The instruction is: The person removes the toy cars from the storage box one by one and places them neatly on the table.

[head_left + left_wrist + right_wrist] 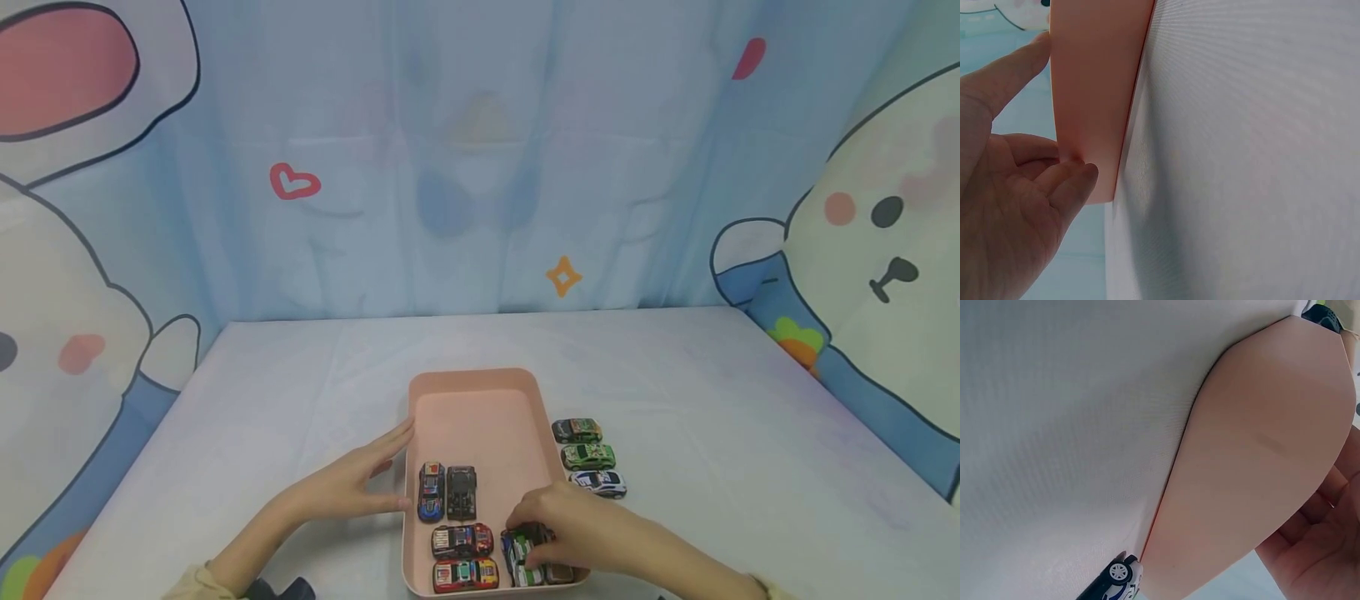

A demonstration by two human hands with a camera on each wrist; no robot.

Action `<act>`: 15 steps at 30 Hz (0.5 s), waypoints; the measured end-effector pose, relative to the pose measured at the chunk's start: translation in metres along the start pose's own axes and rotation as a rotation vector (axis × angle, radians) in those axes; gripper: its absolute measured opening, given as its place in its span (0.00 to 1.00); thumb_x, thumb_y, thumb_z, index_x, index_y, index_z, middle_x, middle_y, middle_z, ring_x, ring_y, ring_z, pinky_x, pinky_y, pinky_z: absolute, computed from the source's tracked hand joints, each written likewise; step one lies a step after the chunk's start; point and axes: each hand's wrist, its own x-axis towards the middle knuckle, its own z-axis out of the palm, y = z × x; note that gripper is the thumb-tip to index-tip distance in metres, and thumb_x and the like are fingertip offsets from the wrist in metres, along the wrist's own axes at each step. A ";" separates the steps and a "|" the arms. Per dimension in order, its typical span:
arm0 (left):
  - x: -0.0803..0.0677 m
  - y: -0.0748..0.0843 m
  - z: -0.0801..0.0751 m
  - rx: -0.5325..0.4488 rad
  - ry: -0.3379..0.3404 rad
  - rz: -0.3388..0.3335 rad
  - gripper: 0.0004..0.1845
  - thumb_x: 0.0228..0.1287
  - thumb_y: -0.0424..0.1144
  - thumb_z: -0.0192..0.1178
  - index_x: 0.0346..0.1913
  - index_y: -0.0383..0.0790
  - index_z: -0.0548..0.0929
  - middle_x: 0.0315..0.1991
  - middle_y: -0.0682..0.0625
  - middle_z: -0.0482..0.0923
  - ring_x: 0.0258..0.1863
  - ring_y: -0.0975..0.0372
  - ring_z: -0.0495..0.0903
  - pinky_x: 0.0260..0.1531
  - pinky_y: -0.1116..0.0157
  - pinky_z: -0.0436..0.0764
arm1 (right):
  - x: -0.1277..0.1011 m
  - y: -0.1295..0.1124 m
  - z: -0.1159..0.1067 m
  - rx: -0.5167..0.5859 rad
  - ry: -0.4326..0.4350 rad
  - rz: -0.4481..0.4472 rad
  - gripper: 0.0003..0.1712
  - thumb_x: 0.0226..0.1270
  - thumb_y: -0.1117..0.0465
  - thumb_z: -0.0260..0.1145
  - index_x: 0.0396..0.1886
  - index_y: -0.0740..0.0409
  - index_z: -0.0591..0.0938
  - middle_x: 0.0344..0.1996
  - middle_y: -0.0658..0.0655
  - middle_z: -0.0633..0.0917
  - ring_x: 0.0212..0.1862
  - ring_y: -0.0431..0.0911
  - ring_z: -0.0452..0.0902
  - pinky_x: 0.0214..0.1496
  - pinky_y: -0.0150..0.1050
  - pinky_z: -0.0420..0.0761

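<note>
Centrally, near the front edge of the white-covered table (300, 417), lay a pink tray (480, 417) partly filled with toy cars. The left hand (352, 483) rested against the tray's left wall, its fingers (1066, 181) straight and loosely spread, steadying rather than gripping it. The right hand (577, 521) reached over the tray's front right corner, its fingers curled around a green-and-white car (521, 558), which sat among the cars at that corner; whether it had yet touched the tray floor could not be told. Four cars already stood in the tray's front left part: a blue car (431, 492) and a black car (461, 492) side by side, with a dark red car (462, 541) and a red-and-yellow car (465, 574) nearer the front wall. Three cars remained on the table just beside the tray's right wall: a dark green car (577, 430), a bright green car (588, 456) and a white-and-blue car (597, 482). Judged from this layout, the loading was past its midpoint, with those three left outside.
</note>
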 end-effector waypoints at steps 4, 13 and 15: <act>0.000 0.000 0.000 -0.008 -0.001 -0.001 0.49 0.57 0.46 0.67 0.71 0.29 0.49 0.73 0.39 0.40 0.69 0.48 0.47 0.61 0.55 0.64 | -0.001 -0.001 -0.003 0.019 0.015 0.022 0.18 0.49 0.58 0.75 0.41 0.58 0.85 0.38 0.45 0.84 0.41 0.34 0.78 0.40 0.28 0.80; 0.000 0.000 0.000 -0.015 0.000 0.005 0.49 0.57 0.46 0.66 0.72 0.30 0.49 0.73 0.40 0.40 0.69 0.48 0.47 0.61 0.55 0.64 | -0.016 0.004 -0.031 0.016 0.111 0.046 0.18 0.52 0.59 0.74 0.44 0.55 0.85 0.39 0.43 0.82 0.36 0.34 0.76 0.35 0.31 0.81; 0.000 0.001 0.000 -0.013 0.002 0.006 0.49 0.57 0.47 0.66 0.72 0.30 0.49 0.73 0.40 0.40 0.69 0.49 0.46 0.61 0.55 0.64 | -0.022 0.008 -0.038 -0.017 0.152 0.041 0.19 0.52 0.58 0.74 0.45 0.55 0.84 0.39 0.43 0.82 0.37 0.34 0.76 0.36 0.32 0.81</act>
